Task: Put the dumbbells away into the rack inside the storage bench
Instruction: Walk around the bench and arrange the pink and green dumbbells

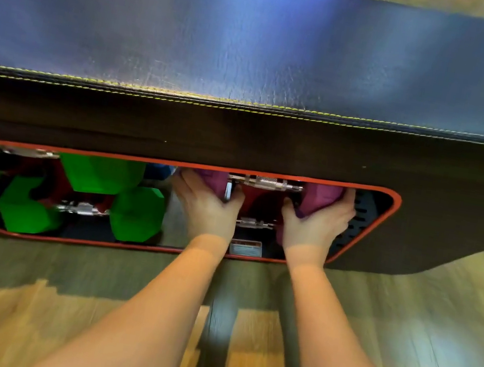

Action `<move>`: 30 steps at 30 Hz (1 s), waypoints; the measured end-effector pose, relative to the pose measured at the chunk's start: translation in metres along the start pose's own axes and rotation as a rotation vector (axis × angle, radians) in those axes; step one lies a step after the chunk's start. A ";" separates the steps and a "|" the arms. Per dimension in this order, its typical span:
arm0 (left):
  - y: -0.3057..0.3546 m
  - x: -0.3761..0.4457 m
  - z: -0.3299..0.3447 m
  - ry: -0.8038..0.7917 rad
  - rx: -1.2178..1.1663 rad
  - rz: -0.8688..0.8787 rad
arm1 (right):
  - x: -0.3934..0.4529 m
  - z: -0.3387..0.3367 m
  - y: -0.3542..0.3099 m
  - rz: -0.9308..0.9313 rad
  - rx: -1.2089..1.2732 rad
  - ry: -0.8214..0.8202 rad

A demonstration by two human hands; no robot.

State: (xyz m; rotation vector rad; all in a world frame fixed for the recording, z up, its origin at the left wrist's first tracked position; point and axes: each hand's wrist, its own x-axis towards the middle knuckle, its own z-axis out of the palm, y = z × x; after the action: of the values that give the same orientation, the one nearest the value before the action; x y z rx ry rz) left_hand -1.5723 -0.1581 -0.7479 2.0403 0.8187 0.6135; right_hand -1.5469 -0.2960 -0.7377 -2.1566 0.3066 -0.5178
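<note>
A purple dumbbell (321, 197) with a silver handle sits high in the right part of the opening of the black storage bench (241, 139). My left hand (209, 203) grips its left head and my right hand (318, 224) grips its right head, both reaching inside the opening. Below it the silver handle of a second dumbbell (255, 224) shows between my hands; its heads are mostly hidden. Two green dumbbells lie in the rack on the left, one higher (99, 173) and one lower (134, 214).
The bench opening has an orange-red rim (396, 204). A perforated black panel (354, 226) lines its right inner side. A warning label (245, 248) sits at the bottom edge. Wooden floor (400, 335) lies in front of the bench.
</note>
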 end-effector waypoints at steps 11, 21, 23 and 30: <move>0.000 -0.001 0.000 0.025 -0.023 0.039 | 0.004 -0.001 0.004 0.026 -0.067 -0.031; -0.004 0.000 0.002 0.059 0.002 0.033 | 0.006 0.004 0.003 0.002 -0.110 -0.053; -0.007 0.002 0.001 0.048 -0.015 0.046 | 0.004 0.005 0.004 0.000 -0.066 -0.044; -0.040 -0.006 -0.006 -0.025 -0.236 -0.087 | -0.025 0.003 0.042 0.168 0.345 0.003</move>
State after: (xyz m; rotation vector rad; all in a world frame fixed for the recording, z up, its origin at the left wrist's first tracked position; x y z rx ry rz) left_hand -1.5936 -0.1418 -0.7791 1.7861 0.7773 0.6050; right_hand -1.5684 -0.3083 -0.7794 -1.7793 0.3677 -0.4427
